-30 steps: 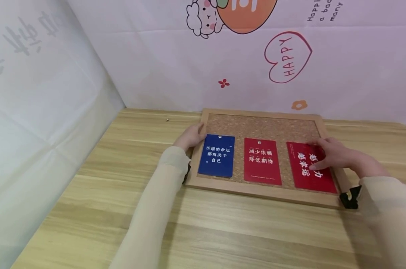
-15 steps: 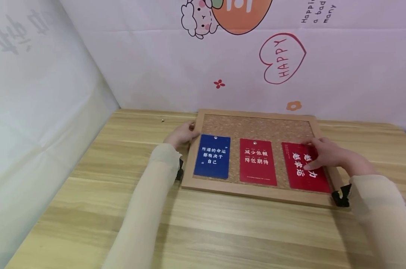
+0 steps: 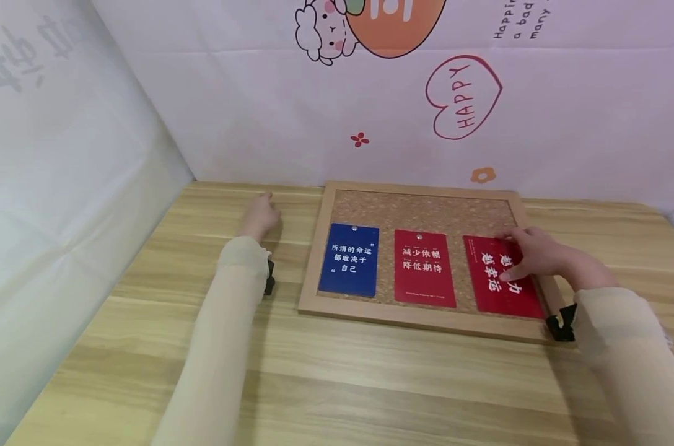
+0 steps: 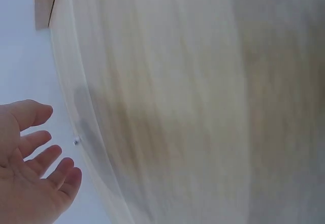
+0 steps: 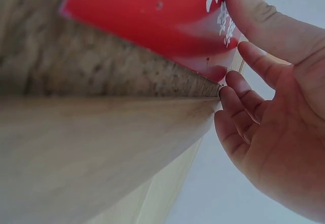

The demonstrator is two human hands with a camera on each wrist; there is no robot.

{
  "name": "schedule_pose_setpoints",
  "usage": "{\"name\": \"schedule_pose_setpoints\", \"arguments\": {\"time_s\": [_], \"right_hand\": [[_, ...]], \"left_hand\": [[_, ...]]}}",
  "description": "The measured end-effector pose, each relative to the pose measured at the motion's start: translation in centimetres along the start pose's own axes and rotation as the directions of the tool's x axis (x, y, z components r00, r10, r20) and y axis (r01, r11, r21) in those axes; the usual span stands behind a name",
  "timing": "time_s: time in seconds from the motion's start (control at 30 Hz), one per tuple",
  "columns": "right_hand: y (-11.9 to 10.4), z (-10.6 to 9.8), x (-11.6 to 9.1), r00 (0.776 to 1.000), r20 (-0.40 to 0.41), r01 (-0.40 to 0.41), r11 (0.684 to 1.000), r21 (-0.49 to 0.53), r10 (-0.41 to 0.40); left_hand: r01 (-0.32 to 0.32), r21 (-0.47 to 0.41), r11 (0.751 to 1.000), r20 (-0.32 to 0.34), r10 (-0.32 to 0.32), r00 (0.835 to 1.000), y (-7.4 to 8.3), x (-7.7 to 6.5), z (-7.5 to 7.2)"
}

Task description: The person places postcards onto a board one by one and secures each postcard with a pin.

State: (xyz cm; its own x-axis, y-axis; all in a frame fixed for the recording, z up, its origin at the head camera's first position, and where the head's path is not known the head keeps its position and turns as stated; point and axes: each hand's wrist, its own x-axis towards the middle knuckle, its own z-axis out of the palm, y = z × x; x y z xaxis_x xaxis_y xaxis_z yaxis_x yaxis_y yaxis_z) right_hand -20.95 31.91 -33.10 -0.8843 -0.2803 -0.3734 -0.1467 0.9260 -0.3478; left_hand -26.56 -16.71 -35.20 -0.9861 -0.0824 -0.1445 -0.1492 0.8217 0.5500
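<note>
A wood-framed cork board (image 3: 420,207) lies on the table with three cards in a row. The blue card (image 3: 349,260) and the middle red card (image 3: 424,269) each have a silver pushpin near the top. My right hand (image 3: 546,254) rests on the right-hand red card (image 3: 495,297), which has white writing turned sideways. In the right wrist view its thumb lies on the card, and the other fingers sit loosely by the card's edge. My left hand (image 3: 261,218), apart from the board, reaches over the table with fingers spread. Just past its fingertips is a small silver pushpin (image 4: 76,141).
The wood-grain table (image 3: 404,384) meets a white printed cloth (image 3: 248,111) right behind the board. Another white cloth (image 3: 64,204) hangs along the table's left side. The board's raised wooden frame (image 3: 426,323) surrounds the cards.
My left hand has let go of the board's left edge and moved left, towards the loose pushpin, which it now hides in the head view. The right hand stays on the red card.
</note>
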Motion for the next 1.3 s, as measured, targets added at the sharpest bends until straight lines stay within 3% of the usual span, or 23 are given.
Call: {"name": "schedule_pose_setpoints", "arguments": {"time_s": [0.2, 0.47, 0.97, 1.3], "right_hand": [[0.1, 0.0, -0.1, 1.0, 0.0, 0.003, 1.0, 0.001, -0.003], [0.1, 0.1, 0.0, 1.0, -0.002, 0.018, 1.0, 0.001, -0.018], [0.1, 0.1, -0.2, 1.0, -0.006, 0.005, 1.0, -0.008, -0.005], [0.3, 0.1, -0.3, 1.0, -0.004, -0.002, 1.0, -0.003, 0.002]], "left_hand": [[0.005, -0.009, 1.0, 0.024, -0.004, 1.0, -0.8, -0.4, -0.9], [-0.023, 0.001, 1.0, 0.075, 0.023, 0.997, -1.7, 0.0, -1.0], [-0.071, 0.088, 0.994, 0.197, 0.052, 0.979, -1.0, 0.9, -1.3], [-0.068, 0.068, 0.995, 0.204, 0.053, 0.977, -0.9, 0.7, -1.4]]}}
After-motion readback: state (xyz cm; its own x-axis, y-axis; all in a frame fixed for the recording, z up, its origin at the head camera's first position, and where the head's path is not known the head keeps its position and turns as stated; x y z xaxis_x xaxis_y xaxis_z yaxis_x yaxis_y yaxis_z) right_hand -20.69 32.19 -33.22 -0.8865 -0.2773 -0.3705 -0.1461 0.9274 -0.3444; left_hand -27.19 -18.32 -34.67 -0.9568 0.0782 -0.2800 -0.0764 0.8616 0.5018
